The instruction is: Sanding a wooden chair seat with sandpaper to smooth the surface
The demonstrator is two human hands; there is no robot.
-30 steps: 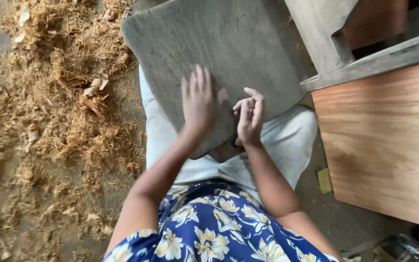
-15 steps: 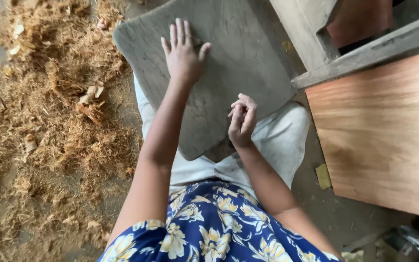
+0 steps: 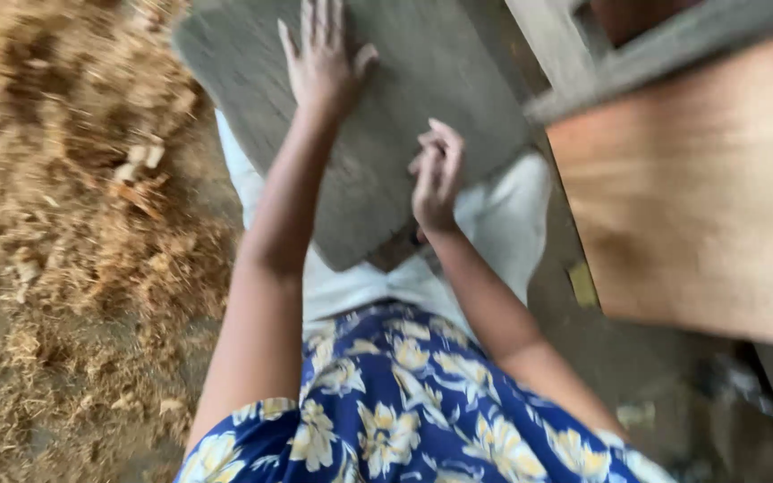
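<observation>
Left hand: the left hand (image 3: 322,55) lies flat on the grey board (image 3: 404,107), fingers spread and stretched away from the body, palm down near the board's far part. It grips nothing; it only presses on the surface.

Right hand: the right hand (image 3: 436,179) hovers over the near right part of the board, fingers loosely curled with the tips drawn together. Whether something small is pinched between them cannot be told, as the frame is blurred.

Board: a flat, worn grey slab resting tilted across the person's lap on pale cloth (image 3: 503,224), under both hands, its near corner pointing back toward the body.

Left of the hands: a floor strewn with brown fibre and shavings (image 3: 73,224), well apart from the board.

Right of the hands: a reddish-brown wooden panel (image 3: 700,188), just beside the board's right edge, with a grey wooden frame (image 3: 583,63) beyond it.

Below the hands: a blue garment with pale flowers (image 3: 395,402).

Step in hand: judged from the pose, a rubbing or rolling stroke over the board, the left palm near the far end of its reach.

Next move calls for: probably even palm pressure along the board, the right hand staying close to feed or steady, and the slab kept from sliding off the lap.
</observation>
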